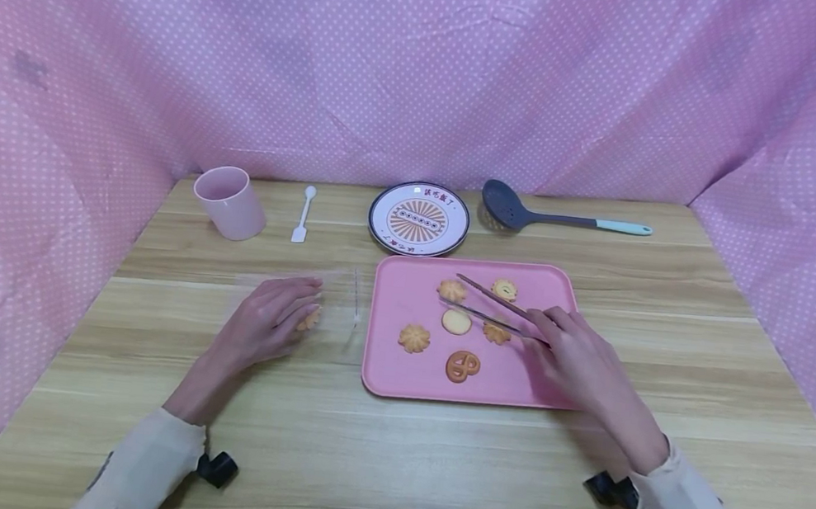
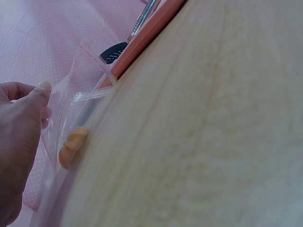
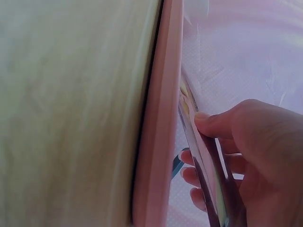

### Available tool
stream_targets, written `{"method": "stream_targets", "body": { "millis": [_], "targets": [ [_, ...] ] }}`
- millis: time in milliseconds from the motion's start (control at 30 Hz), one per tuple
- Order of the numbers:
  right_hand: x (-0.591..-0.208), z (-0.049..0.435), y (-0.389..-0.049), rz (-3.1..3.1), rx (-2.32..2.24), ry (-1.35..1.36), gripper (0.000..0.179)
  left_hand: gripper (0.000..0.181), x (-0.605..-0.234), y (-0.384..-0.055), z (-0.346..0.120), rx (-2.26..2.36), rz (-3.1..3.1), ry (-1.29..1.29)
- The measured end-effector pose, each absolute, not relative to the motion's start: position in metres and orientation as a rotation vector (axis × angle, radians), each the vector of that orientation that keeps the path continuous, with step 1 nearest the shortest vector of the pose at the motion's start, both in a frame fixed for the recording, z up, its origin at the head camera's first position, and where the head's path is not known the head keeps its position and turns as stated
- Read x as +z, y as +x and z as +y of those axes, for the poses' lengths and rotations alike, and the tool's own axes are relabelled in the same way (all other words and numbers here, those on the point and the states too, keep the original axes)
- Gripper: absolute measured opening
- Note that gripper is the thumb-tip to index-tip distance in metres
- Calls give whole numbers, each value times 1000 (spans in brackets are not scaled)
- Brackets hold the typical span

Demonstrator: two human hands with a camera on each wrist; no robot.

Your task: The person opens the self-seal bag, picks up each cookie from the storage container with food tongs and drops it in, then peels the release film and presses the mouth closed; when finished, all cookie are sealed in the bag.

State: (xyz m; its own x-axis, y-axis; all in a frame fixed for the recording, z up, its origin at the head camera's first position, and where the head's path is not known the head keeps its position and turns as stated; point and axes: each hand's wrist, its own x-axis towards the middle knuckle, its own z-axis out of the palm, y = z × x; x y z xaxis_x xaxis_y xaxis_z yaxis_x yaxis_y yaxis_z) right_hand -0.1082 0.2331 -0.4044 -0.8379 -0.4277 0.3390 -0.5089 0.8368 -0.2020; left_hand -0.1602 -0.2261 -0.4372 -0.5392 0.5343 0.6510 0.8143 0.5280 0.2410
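Observation:
My left hand (image 1: 269, 314) pinches the upper film of a clear plastic bag (image 1: 338, 301) left of the pink tray (image 1: 382, 372). Inside the bag lies one ridged cookie (image 2: 73, 147), partly covered by the fingers in the head view. The bag's mouth faces the tray. My right hand (image 1: 580, 357) grips metal tongs (image 1: 480, 313) over the tray, their arms spread apart. The tips are around a flower-shaped cookie (image 1: 452, 291) and close above a plain round cookie (image 1: 456, 322). Nearer the front are another flower-shaped cookie (image 1: 414, 338) and a pretzel-shaped cookie (image 1: 463, 366).
Two more cookies, a swirled one (image 1: 505, 290) and a ridged one (image 1: 496, 333), lie on the tray's right half. Behind stand a pink cup (image 1: 230, 204), a small white spatula (image 1: 303, 214), a patterned plate (image 1: 419, 219) and a slotted ladle (image 1: 506, 205). Pink cloth walls border the table.

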Motion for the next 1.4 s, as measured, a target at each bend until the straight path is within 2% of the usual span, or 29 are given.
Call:
{"method": "stream_targets", "body": {
  "millis": [233, 567, 1400],
  "targets": [
    [-406, 236, -108, -2742, 418, 724, 39, 31, -437, -160, -226, -730, -2256, -1097],
    [-406, 235, -108, -2775, 422, 702, 37, 20, -439, -161, -225, -749, -2260, -1094],
    [-407, 231, -111, -2793, 365, 722, 29, 21, -438, -160, -226, -738, -2273, -1099]
  ]
}}
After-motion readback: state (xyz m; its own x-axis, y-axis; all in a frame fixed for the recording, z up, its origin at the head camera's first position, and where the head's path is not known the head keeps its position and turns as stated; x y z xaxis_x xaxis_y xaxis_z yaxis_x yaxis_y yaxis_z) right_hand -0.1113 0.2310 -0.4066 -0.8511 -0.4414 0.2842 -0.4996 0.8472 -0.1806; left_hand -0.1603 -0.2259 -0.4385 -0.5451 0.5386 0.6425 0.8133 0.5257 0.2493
